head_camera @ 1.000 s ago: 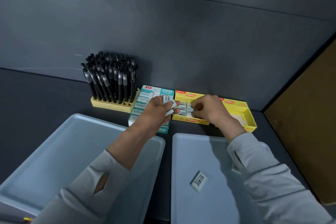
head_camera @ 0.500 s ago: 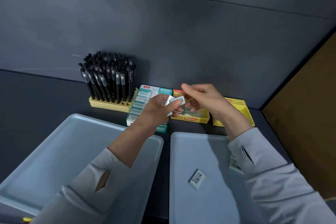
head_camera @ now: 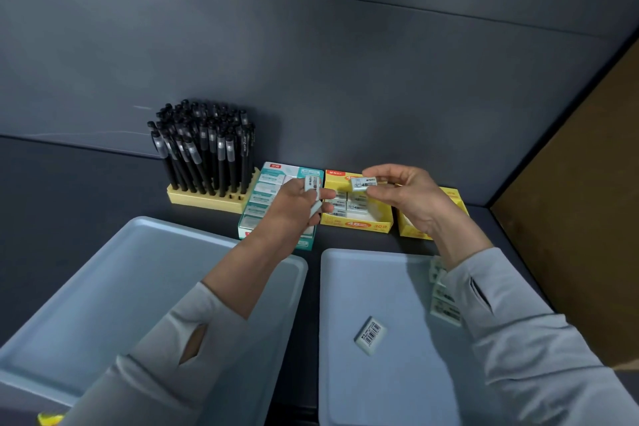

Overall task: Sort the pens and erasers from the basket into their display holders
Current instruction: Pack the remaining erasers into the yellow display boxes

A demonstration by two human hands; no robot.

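The right hand [head_camera: 409, 202], having just risen from the yellow eraser box [head_camera: 359, 225], is pinching one eraser [head_camera: 363, 183] in a narrow grip above it, ready for slotting in. The left hand [head_camera: 294, 207] is clutching spare erasers [head_camera: 311, 183] in its grip; a loose eraser [head_camera: 370, 335] is waiting in the tray [head_camera: 345, 377].

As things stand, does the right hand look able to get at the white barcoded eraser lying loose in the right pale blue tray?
Probably yes: the white barcoded eraser lies uncovered in the right pale blue tray, below the right hand. That hand is pinching another small white eraser, though.
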